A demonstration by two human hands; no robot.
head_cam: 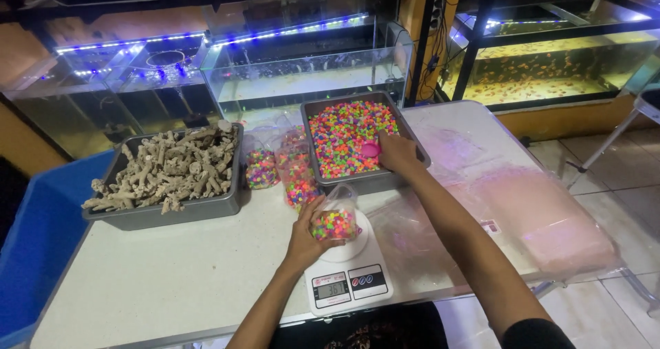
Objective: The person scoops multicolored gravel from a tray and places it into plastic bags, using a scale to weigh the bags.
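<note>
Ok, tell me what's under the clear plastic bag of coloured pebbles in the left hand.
The clear plastic bag of coloured pebbles sits on a white digital kitchen scale. The left hand and the bag cover most of the scale's round platform.

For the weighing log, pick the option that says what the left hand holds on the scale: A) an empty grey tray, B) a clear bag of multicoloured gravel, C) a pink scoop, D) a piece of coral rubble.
B: the left hand grips a clear bag of multicoloured gravel resting on the white kitchen scale, while the right hand holds the pink scoop in the gravel tray.
</note>
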